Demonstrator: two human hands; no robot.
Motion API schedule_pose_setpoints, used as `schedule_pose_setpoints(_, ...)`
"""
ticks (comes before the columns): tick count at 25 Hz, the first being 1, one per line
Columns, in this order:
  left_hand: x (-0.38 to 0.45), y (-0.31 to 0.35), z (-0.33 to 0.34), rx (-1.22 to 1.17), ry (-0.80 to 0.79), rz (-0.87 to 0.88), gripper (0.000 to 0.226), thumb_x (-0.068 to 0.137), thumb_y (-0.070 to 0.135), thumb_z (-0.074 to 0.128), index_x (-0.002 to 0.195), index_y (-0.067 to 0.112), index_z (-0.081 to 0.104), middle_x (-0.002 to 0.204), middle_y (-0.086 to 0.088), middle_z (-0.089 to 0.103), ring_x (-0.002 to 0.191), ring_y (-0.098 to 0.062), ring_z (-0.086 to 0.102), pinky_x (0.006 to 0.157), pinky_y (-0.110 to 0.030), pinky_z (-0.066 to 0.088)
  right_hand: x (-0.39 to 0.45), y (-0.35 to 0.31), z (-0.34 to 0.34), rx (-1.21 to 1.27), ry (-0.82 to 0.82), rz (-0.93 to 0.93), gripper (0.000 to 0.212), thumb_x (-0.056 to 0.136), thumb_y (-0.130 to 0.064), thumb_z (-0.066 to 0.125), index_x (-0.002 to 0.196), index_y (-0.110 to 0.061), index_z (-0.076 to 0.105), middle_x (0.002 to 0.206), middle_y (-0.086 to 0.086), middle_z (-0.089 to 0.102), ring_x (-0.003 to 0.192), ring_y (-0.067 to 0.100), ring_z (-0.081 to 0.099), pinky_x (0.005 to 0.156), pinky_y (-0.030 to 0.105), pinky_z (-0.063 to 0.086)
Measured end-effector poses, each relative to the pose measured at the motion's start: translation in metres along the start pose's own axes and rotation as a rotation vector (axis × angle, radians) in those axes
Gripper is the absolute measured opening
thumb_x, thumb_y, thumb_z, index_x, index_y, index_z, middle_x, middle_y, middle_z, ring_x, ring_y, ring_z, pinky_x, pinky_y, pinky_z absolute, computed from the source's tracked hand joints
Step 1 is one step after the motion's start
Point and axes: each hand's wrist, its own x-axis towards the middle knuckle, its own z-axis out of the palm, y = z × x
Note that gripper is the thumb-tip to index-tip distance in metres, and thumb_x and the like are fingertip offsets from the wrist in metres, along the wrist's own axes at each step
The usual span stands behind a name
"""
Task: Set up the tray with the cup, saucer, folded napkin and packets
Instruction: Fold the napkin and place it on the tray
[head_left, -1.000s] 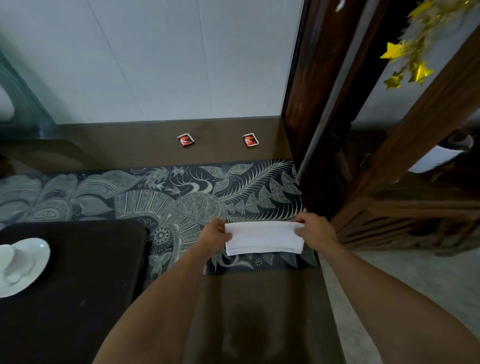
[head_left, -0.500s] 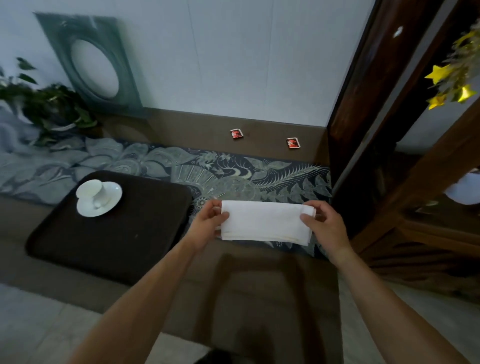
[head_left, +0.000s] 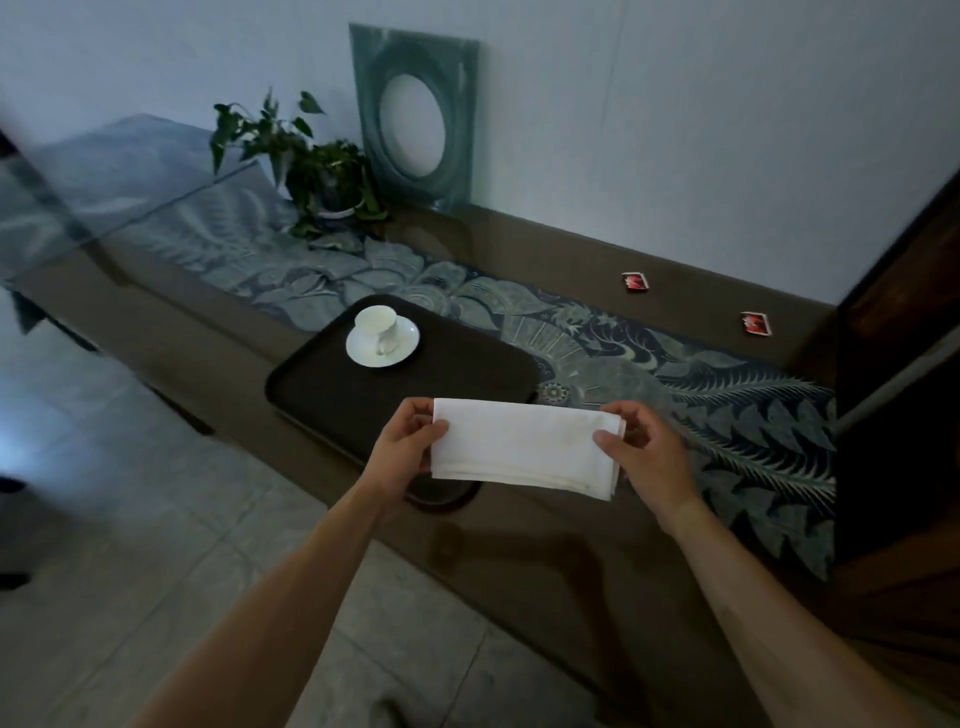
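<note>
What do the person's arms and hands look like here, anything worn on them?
Both forearms are bare as far as the frame shows: no sleeves, gloves, watch or bracelet. No rings show on the left hand or the right hand, though the light is dim.

napkin (head_left: 524, 447): white cloth, matt, soft. cup (head_left: 377, 325) + saucer (head_left: 383, 340): glossy white ceramic. tray (head_left: 332, 400): dark, matt, looks plastic. tabletop (head_left: 519, 551): glossy, reflective, glass-like. runner (head_left: 727, 405): patterned cloth. packets (head_left: 635, 281): shiny print.

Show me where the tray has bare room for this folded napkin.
The dark brown tray is bare between the white cup on its white saucer at the far corner and the white folded napkin. Crowded only at that far corner.
</note>
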Motion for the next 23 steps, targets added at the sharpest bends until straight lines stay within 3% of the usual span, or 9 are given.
schedule_pose_setpoints(5,-0.009,0.004,-0.107,-0.026,0.103,0.030,0.010,0.093,0.010,0.058,0.097,0.019,0.060,0.085,-0.002,0.059,0.078,-0.017,0.058,0.063,-0.033,0.048,-0.004,-0.037,0.104,-0.012,-0.080,-0.063,0.026,0.085,-0.014,0.071,0.098,-0.035,0.062,0.105,-0.010,0.063,0.096,0.014,0.061,0.079,0.042,0.057)
schedule_pose_setpoints(9,-0.003,0.006,-0.176,-0.021,0.138,0.018,0.012,0.093,0.012,0.058,0.093,0.023,0.061,0.081,0.003,0.059,0.077,-0.015,0.058,0.063,-0.032,0.049,-0.004,-0.056,0.172,-0.005,-0.085,-0.087,0.026,0.084,-0.010,0.071,0.101,-0.029,0.063,0.102,-0.013,0.063,0.093,0.008,0.061,0.080,0.038,0.056)
schedule_pose_setpoints(12,0.010,0.008,-0.211,-0.004,0.144,0.018,0.013,0.093,0.012,0.058,0.092,0.024,0.061,0.080,0.004,0.058,0.076,-0.015,0.056,0.061,-0.032,0.046,-0.002,-0.063,0.207,0.013,-0.071,-0.077,0.027,0.082,-0.007,0.072,0.102,-0.024,0.065,0.102,-0.008,0.067,0.094,0.013,0.063,0.079,0.032,0.054)
schedule_pose_setpoints(23,0.102,-0.001,-0.237,0.160,0.095,-0.099,0.010,0.095,0.023,0.057,0.102,0.030,0.060,0.094,-0.003,0.060,0.086,-0.019,0.057,0.072,-0.033,0.047,0.045,-0.038,0.260,0.061,0.016,0.115,0.029,0.084,-0.008,0.072,0.107,-0.023,0.065,0.103,-0.008,0.065,0.093,0.003,0.060,0.071,0.021,0.047)
